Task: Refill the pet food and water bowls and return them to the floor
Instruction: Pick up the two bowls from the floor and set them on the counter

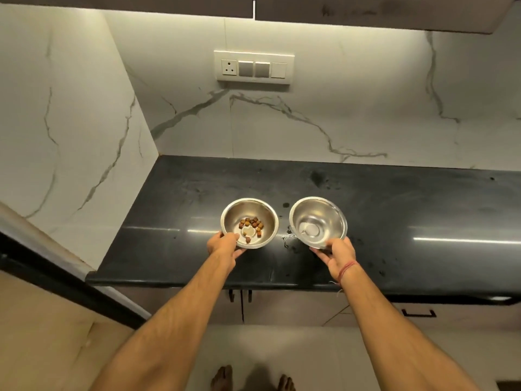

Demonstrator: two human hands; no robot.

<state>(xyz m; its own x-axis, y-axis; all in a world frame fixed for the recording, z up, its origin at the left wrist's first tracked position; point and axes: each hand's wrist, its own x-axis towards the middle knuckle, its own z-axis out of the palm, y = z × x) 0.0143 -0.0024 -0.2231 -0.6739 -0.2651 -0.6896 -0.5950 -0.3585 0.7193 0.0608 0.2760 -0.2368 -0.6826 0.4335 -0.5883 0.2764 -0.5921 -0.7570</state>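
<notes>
Two small steel bowls are over the black countertop (394, 210). The left bowl (265, 213) holds several brown kibble pieces (251, 223) at its bottom. My left hand (222, 245) grips its near rim, thumb over the edge. The right bowl (327, 213) has no food in it and is tilted a little toward the left; whether there is water in it I cannot tell. My right hand (339, 255) grips its near rim, with a red thread around that wrist.
Water drops and a small wet patch (290, 238) lie on the counter between the bowls. A switch panel (253, 69) is on the marble back wall. A marble side wall closes the left. Cabinet doors (282, 306) and pale floor lie below the counter edge.
</notes>
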